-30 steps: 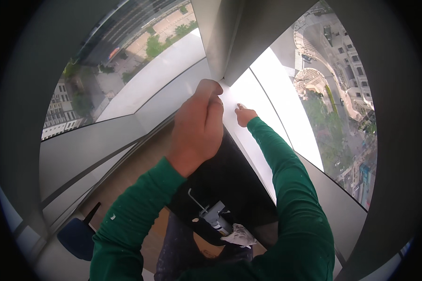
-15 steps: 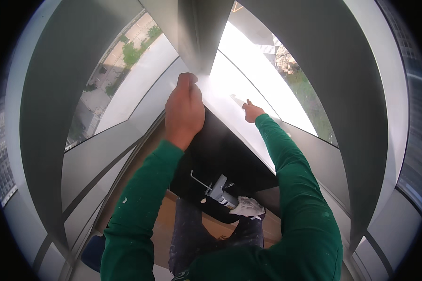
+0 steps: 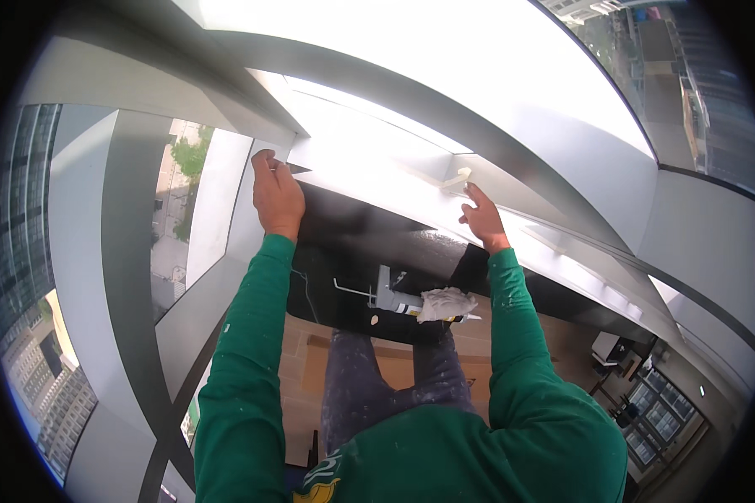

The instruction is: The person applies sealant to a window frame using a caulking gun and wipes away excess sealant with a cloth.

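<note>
While the right hand (image 3: 485,221) is held with fingers parted, a pale strip (image 3: 456,178) is seen beside its fingertips.
Strip noted upper centre-right; whether pinched cannot be told. Left hand (image 3: 278,201) curled, upper left; contents indiscernible.

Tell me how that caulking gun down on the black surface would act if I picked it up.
The caulking gun would probably feel stiff, since its metal rod sticks straight out to a bent end. It seems unlikely to roll far, because that hooked end would catch. The crumpled white rag overlapping its front may flop or slip off.
</note>
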